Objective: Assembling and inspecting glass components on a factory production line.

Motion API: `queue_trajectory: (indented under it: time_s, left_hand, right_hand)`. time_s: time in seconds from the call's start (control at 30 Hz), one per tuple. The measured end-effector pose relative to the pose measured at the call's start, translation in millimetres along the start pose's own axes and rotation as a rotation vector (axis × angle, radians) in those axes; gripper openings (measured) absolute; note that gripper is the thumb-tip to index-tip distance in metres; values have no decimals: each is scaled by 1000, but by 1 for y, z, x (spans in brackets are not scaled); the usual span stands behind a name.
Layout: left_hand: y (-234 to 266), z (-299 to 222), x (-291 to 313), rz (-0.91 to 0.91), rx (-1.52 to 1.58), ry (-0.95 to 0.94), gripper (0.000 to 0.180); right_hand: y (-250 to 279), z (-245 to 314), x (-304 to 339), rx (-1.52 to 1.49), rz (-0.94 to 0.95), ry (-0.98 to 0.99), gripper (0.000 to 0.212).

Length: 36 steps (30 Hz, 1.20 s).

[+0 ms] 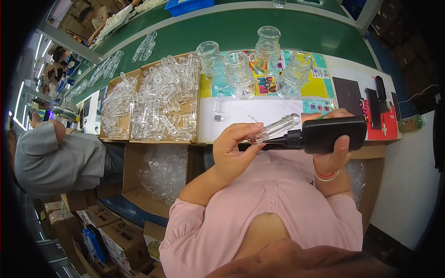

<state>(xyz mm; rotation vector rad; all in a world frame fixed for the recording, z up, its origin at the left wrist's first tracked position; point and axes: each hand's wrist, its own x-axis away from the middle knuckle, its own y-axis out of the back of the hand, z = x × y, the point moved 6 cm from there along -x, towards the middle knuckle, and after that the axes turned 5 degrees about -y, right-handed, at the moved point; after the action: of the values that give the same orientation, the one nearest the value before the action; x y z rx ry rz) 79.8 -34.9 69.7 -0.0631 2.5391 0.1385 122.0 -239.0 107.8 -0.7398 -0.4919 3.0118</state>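
Observation:
My left hand (231, 150) pinches one end of a clear tube-shaped piece (280, 126) between thumb and fingers. My right hand (333, 161) is wrapped round a black squeeze bottle (334, 133) lying on its side. The bottle's thin black nozzle (275, 141) points left and reaches the end of the piece by my left fingertips; whether it touches cannot be made out. Another small clear tube (219, 105) with a dark end stands or lies on the white sheet (241, 118) just beyond. Behind it are several clear, bulging vessels (239, 76).
Left of the sheet, cardboard boxes (200, 99) hold many clear tube pieces (164, 97). On the right lie a black phone-like slab (372, 107) and a red card (390, 121). A blue bin (189, 6) sits on the green belt (315, 27). A person in grey (69, 155) works at left.

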Motion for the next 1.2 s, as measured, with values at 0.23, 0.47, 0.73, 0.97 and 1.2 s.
queue_trajectory:
  time_s: [0.23,0.47,0.73,0.97,1.2]
  left_hand:
    - [0,2,3,-120,224,-56,39]
    - [0,-2,3,-151,243,-109,40]
    - [0,-3,3,-140,208,-106,41]
    - [1,-5,3,-129,130,-147,42]
    - [2,-9,2,-101,43,-182,42]
  right_hand:
    - [-10,21,6,295,139,60,51]
    - [-17,25,10,469,240,79,55]
    - [-24,37,15,506,411,287,46]
    - [-20,30,11,364,367,305,40]
    - [-13,14,6,174,168,92,40]
